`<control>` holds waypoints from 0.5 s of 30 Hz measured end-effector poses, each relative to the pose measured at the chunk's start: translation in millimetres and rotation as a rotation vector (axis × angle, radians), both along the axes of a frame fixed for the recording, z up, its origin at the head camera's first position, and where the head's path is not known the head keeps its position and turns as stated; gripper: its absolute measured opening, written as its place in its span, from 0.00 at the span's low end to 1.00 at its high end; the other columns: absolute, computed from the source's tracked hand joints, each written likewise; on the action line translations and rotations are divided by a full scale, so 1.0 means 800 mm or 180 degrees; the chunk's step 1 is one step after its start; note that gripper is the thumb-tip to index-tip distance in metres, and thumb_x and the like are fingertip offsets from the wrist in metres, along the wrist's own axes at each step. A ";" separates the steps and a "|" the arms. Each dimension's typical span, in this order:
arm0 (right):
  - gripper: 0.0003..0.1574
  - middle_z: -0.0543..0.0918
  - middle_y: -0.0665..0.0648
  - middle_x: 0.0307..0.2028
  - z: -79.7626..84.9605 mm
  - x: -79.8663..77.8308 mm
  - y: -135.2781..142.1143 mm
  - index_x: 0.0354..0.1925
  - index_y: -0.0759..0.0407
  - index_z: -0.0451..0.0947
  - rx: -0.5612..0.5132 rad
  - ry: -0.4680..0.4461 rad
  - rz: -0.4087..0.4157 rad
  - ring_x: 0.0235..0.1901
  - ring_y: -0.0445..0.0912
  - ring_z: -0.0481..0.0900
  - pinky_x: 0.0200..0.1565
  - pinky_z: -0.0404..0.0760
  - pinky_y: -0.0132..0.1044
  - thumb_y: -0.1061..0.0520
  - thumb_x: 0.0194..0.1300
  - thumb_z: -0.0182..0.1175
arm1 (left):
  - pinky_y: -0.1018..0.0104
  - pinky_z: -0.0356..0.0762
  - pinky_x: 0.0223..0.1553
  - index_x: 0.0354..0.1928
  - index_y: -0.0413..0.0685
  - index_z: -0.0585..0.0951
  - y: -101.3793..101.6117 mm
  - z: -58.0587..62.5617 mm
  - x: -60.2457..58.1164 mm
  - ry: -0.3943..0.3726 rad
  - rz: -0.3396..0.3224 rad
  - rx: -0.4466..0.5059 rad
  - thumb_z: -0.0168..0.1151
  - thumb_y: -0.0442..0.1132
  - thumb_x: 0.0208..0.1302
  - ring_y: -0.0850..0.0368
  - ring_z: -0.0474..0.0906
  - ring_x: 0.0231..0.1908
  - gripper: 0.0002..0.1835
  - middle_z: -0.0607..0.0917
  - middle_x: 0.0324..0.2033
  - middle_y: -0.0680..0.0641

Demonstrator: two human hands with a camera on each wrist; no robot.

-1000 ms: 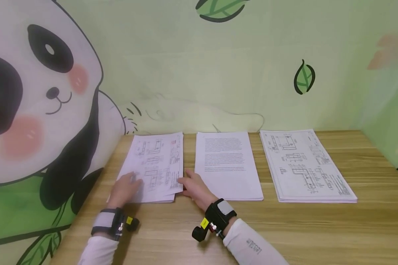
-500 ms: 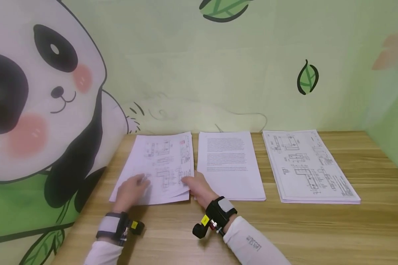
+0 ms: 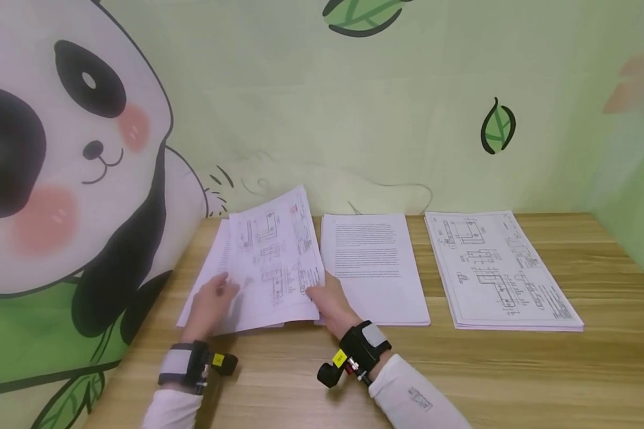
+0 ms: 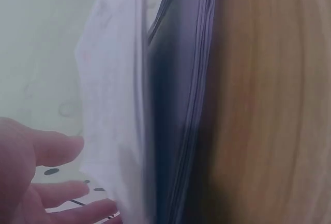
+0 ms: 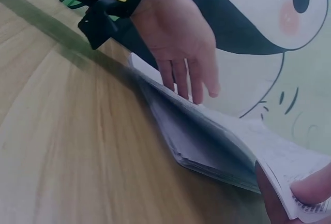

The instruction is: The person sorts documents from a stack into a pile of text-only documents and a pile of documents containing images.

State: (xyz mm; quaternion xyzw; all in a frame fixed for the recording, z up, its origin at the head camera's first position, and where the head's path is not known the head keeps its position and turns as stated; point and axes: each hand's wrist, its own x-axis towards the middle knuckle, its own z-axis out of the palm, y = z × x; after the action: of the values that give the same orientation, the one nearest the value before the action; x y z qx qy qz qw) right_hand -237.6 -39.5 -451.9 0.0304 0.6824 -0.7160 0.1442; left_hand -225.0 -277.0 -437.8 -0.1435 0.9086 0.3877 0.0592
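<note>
My right hand point(image 3: 334, 301) pinches the right edge of several lifted drawing sheets point(image 3: 276, 262), thumb point(image 5: 313, 187) on top and fingers beneath. The sheets tilt up off the left paper stack point(image 3: 206, 259), whose printed text shows at its left side. A gap between the raised sheets and the stack's layered edge point(image 4: 191, 115) is visible in the left wrist view. At the near left of the lifted sheets is my left hand point(image 3: 209, 304), with relaxed, spread fingers point(image 5: 195, 81) that reach over their edge without gripping.
A stack of text pages point(image 3: 372, 292) lies in the middle of the wooden table point(image 3: 279, 381). Another stack of drawings point(image 3: 494, 268) is at the right. A wall with a painted panda point(image 3: 93, 149) stands behind the table.
My right hand has shifted right and raised the drawing sheets from the left stack, their far corner now higher. My left hand has moved slightly right, beside the sheets.
</note>
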 end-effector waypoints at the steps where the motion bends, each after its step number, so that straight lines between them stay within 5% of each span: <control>1: 0.36 0.77 0.59 0.58 0.003 0.000 0.005 0.65 0.55 0.63 -0.0034 0.0030 0.0023 0.52 0.50 0.77 0.44 0.78 0.38 0.70 0.58 0.47 | 0.38 0.62 0.63 0.72 0.46 0.52 0.001 0.000 -0.001 0.0006 0.0037 0.0041 0.47 0.54 0.68 0.36 0.59 0.66 0.36 0.60 0.69 0.35; 8: 0.33 0.76 0.57 0.59 0.011 -0.005 0.042 0.66 0.50 0.62 -0.0124 0.0148 0.0059 0.56 0.51 0.75 0.51 0.77 0.42 0.67 0.63 0.48 | 0.37 0.52 0.67 0.73 0.51 0.43 0.013 0.002 -0.008 -0.0066 0.0118 0.0405 0.45 0.69 0.59 0.37 0.50 0.70 0.49 0.53 0.72 0.37; 15: 0.33 0.74 0.53 0.61 0.021 -0.006 0.082 0.67 0.49 0.60 -0.0136 0.0265 0.0106 0.58 0.48 0.72 0.55 0.74 0.43 0.66 0.66 0.46 | 0.41 0.51 0.69 0.72 0.52 0.49 0.043 0.002 -0.016 0.0254 0.0023 0.1059 0.55 0.63 0.57 0.42 0.56 0.68 0.47 0.59 0.70 0.40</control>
State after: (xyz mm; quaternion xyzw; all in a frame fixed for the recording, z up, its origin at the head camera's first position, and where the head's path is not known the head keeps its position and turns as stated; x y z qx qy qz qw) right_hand -242.7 25.7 -434.8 -0.0138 0.6728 -0.7285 0.1282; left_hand -238.0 -242.6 -436.0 -0.1195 0.8330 0.5384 0.0446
